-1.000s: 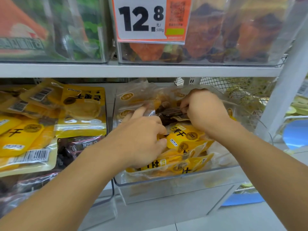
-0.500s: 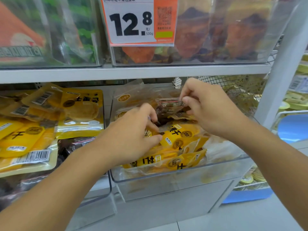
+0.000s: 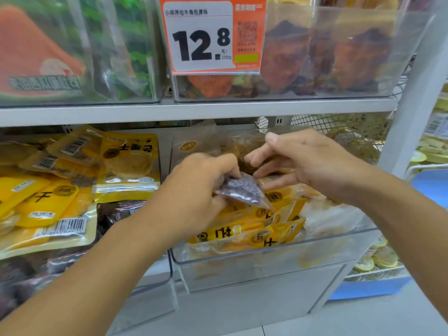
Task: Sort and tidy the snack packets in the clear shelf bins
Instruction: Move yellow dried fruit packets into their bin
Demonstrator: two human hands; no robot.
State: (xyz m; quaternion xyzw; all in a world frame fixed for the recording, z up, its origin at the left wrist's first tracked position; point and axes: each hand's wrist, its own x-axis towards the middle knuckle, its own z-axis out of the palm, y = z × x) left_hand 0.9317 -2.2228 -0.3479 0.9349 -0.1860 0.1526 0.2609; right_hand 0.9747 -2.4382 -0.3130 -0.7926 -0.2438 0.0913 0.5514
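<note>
Dark packet (image 3: 243,191): small, clear film, dark brownish-purple contents, glossy, tilted with one corner pointing to 5 o'clock. Held above the yellow packets (image 3: 254,229) in the middle bin (image 3: 278,260). Left hand (image 3: 194,195): fingers curled, thumb and forefinger pinching the packet's top edge. Right hand (image 3: 308,163): at 2 o'clock of the packet, fingers spread and relaxed, tips just beside the packet, holding nothing.

Left bin (image 3: 135,287) at 9 o'clock: yellow barcoded packets on top, dark ones beneath. Both forearms cross the bin fronts. Price tag (image 3: 211,37) at 12 o'clock, reading 12.8, on an upper bin (image 3: 339,88) of orange-brown packets. Grey shelf (image 3: 194,110) between tiers; wire mesh (image 3: 339,127) behind; white post (image 3: 417,93) at 3 o'clock.
</note>
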